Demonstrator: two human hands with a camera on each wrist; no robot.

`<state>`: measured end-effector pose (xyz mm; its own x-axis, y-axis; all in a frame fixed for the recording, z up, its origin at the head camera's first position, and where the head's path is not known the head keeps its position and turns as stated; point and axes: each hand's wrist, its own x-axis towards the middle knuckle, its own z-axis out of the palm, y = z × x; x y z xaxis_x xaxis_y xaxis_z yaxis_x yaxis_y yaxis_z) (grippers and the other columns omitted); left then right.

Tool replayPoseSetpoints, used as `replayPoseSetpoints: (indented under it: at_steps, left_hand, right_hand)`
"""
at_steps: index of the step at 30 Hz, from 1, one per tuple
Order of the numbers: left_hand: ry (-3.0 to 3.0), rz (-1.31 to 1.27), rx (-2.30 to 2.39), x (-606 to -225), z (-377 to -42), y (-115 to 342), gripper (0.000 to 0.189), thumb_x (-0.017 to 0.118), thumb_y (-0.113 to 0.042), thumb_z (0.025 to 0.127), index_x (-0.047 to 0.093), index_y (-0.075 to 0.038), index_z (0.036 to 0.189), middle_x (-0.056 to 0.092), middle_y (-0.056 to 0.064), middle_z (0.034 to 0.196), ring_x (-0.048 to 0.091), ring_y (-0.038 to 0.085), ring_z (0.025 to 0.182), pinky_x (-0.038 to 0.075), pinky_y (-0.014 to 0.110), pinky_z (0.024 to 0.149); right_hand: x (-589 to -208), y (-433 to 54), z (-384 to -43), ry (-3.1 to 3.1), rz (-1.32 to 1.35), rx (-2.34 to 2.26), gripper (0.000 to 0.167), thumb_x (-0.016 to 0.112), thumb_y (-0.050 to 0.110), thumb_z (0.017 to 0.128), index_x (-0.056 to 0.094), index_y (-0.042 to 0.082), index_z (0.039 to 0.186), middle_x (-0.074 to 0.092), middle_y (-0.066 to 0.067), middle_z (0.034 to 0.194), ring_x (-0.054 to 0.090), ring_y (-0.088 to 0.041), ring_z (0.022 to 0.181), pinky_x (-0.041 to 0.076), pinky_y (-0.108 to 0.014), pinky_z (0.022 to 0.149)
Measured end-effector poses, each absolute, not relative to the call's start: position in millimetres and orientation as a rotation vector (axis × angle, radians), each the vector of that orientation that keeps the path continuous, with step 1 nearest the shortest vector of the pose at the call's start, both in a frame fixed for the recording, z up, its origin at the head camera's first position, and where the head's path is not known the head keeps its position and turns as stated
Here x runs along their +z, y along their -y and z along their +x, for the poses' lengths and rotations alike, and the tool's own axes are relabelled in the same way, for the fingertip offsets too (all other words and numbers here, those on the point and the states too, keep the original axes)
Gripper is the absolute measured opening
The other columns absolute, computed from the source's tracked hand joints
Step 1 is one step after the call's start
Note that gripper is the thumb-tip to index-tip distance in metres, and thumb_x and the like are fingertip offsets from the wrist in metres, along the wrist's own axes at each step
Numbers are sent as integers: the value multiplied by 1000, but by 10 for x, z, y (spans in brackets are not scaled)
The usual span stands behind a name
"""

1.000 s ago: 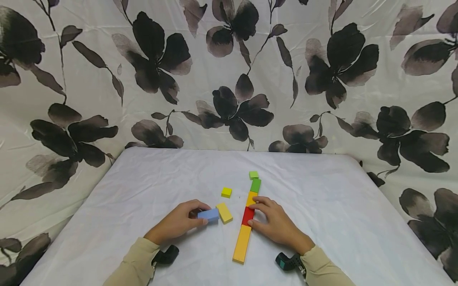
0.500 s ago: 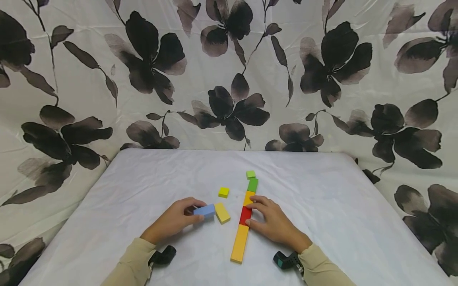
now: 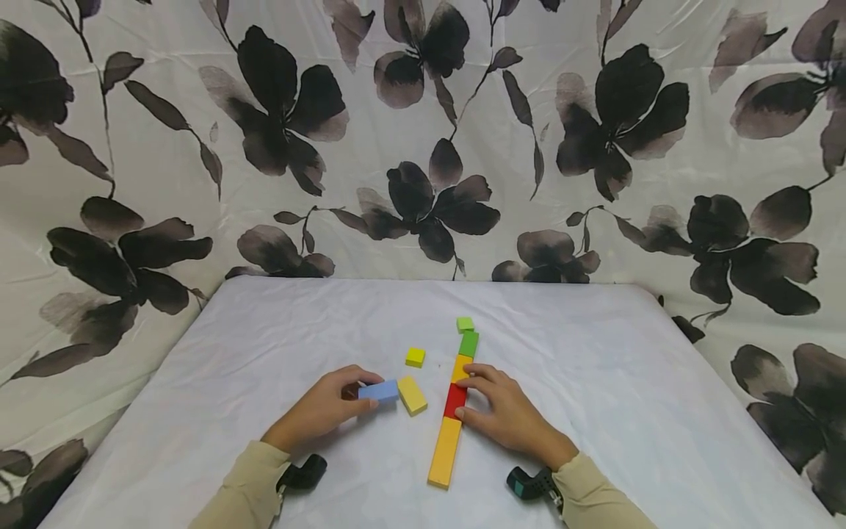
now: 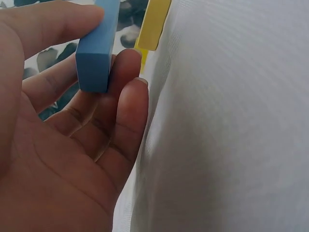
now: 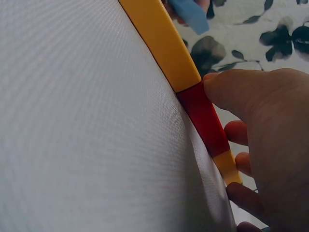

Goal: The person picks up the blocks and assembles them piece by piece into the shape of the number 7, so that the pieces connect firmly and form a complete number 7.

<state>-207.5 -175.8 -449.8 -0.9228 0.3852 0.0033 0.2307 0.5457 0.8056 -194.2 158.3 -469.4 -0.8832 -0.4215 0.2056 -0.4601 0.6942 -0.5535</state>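
In the head view my left hand holds a blue block by its left end, thumb in front and fingers behind. The left wrist view shows the blue block between thumb and fingers, raised over the cloth. A pale yellow block lies just to its right. My right hand rests its fingertips along a row of blocks, its thumb at the near end of the red block and other fingers by the orange block beyond. A longer orange strip forms the row's near end.
A green block continues the row, with a small light green cube at its far end, slightly offset. A small yellow cube lies left of the row. White cloth covers the table; a floral curtain hangs behind.
My left hand has shifted the blue block slightly upward and left in the head view, tilting it a little. The right hand and the row stay as they were.
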Motion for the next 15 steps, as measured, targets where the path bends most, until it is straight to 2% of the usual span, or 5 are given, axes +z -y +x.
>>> replayPoseSetpoints:
  at_steps: [9,15]
  left_hand:
    - [-2550,582,1375,-4469,-2084,1717,32,73,-28,93,68,-19,123,62,-1,111,56,20,98,48,39,91]
    - [-2574,553,1348,-4451,-2119,1627,30,73,-26,92,69,-21,121,62,-4,111,56,19,98,48,38,88]
  right_hand:
    - [-4691,-1591,-1937,2832,746,959,44,73,45,91,67,25,129,47,4,148,42,-23,135,37,-51,108]
    - [-4675,-1594,-1941,2830,759,960,43,72,45,91,67,24,129,47,2,148,42,-24,136,36,-51,108]
